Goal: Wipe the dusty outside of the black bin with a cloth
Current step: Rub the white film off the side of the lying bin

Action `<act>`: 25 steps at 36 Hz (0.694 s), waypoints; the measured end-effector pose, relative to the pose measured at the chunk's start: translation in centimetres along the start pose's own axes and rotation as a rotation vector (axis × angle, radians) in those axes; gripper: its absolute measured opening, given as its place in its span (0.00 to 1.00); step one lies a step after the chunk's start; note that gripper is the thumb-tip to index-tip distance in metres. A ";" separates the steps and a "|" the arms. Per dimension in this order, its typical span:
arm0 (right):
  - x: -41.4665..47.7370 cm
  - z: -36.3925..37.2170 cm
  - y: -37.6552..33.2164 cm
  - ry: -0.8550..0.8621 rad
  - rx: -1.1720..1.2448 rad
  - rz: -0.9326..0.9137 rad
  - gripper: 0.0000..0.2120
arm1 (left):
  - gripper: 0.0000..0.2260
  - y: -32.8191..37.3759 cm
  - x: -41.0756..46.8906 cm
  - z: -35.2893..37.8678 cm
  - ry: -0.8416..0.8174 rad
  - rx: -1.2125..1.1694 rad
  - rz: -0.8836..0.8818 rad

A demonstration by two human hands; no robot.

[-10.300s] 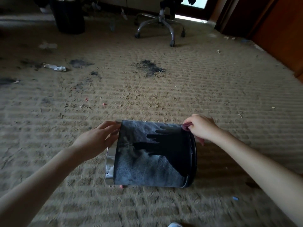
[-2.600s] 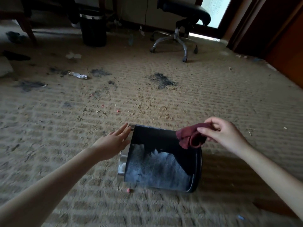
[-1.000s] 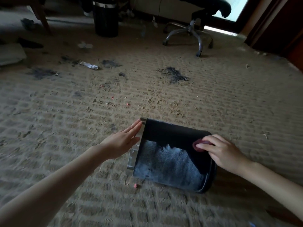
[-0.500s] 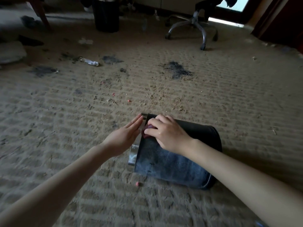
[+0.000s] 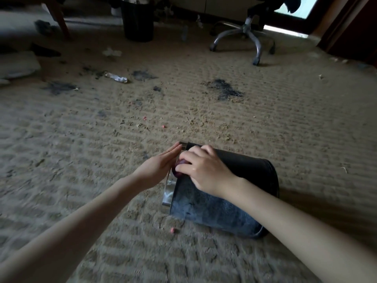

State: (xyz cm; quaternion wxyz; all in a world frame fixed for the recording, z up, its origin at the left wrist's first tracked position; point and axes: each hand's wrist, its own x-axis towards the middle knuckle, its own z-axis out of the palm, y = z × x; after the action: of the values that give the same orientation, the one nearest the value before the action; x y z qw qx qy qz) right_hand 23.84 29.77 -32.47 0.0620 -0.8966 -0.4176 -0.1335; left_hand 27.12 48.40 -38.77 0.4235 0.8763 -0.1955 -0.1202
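At the bin's rim end, right grip (image 5: 206, 170) curls over a red cloth (image 5: 177, 164), pressing it on the black bin (image 5: 214, 209). Left grip (image 5: 157, 166), fingers straight, braces the rim. Bin lies sideways on the carpet (image 5: 91, 164). Wiping's under way: grey dust coats the near side, so the next stroke should sweep there. Contents hidden.

Dim room, daylight from the far doorway (image 5: 291, 9), edges blurred.

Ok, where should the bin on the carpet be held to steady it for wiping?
Probably the silver rim, from the left: the bin lies on its side, mouth facing left, so that edge can be hooked, while the round wall would roll.
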 end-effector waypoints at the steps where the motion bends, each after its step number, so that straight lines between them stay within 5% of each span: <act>1: 0.1 0.4 -0.3 -0.008 -0.009 0.002 0.13 | 0.21 0.0 0.0 0.0 0.000 -0.006 -0.001; 16: -6.1 -1.9 4.1 -0.057 -0.010 0.198 0.15 | 0.21 0.0 -0.4 0.0 0.008 0.068 0.015; 25: -1.1 0.5 -0.7 -0.059 0.087 0.013 0.15 | 0.21 -0.1 -0.3 0.1 0.000 0.061 0.025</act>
State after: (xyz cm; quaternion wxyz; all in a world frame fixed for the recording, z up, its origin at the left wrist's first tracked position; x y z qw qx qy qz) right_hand 22.75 29.56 -33.25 0.0897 -0.8993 -0.4187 -0.0885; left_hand 26.81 48.57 -38.88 0.3979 0.8864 -0.2099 -0.1089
